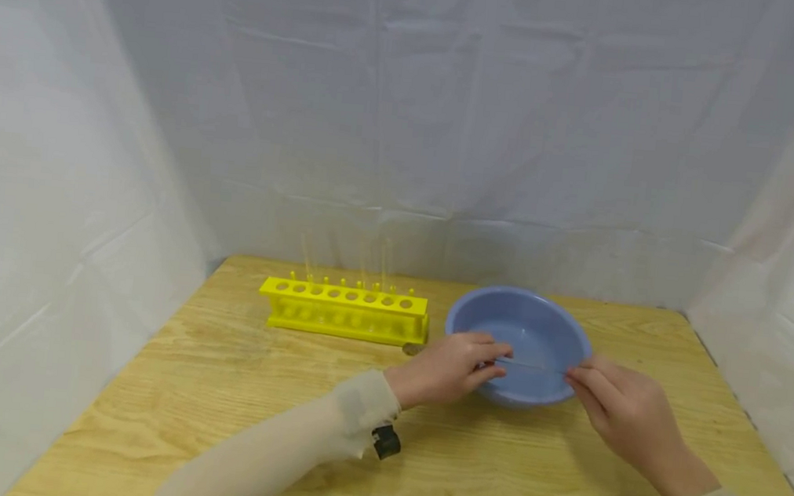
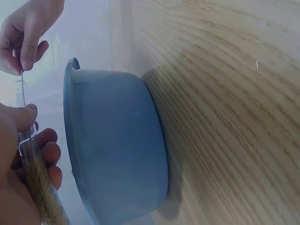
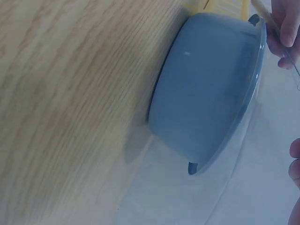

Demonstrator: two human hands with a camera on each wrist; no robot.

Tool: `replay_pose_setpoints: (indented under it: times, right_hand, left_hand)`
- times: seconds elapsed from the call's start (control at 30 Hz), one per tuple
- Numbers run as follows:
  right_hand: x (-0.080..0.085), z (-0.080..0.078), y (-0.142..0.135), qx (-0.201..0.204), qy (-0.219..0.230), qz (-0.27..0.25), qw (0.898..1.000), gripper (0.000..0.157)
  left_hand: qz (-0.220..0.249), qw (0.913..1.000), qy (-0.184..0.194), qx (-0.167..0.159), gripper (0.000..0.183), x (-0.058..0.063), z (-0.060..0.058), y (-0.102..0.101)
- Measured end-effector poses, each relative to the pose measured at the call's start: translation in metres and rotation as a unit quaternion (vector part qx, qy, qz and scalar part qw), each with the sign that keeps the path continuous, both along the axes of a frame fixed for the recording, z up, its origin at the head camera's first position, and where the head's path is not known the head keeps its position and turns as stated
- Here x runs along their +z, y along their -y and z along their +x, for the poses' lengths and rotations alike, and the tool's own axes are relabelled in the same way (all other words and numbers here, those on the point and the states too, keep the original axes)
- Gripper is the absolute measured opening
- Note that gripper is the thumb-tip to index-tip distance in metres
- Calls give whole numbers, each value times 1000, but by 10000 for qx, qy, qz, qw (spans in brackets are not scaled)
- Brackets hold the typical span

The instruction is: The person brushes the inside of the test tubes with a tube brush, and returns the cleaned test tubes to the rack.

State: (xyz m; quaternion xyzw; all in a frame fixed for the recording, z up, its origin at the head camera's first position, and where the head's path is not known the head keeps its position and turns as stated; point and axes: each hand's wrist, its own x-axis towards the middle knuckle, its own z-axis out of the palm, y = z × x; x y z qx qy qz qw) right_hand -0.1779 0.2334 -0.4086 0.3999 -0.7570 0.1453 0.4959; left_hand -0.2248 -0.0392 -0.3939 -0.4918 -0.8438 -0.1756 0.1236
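Scrubbing the test tube (image 2: 29, 146) appears in hand: the left hand (image 1: 446, 368) curls its fingers round it above the basin (image 1: 520, 294), near the far edge of the table (image 1: 140, 430). The right hand (image 1: 627, 406) pinches the wire handle (image 2: 23, 88). The next move calls for stroking the brush (image 2: 43, 191) lengthwise.

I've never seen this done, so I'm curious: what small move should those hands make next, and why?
Probably the right hand should gently slide the wire back and forth while the left hand steadies the clear tube. The right hand pinches the wire, and the bristles appear to sit inside the tube, so sliding would likely scrub it.
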Motion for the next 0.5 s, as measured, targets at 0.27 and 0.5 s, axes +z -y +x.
replay_pose_setpoints:
  times: [0.27, 0.5]
  right_hand:
    - [1, 1, 1, -35, -117, 25, 9999, 40]
    - [-3, 3, 3, -15, 621, -182, 9979, 40]
  left_hand:
    - [-55, 9999, -95, -62, 29, -2, 1, -1]
    - [-160, 9993, -321, -58, 28, -2, 3, -1]
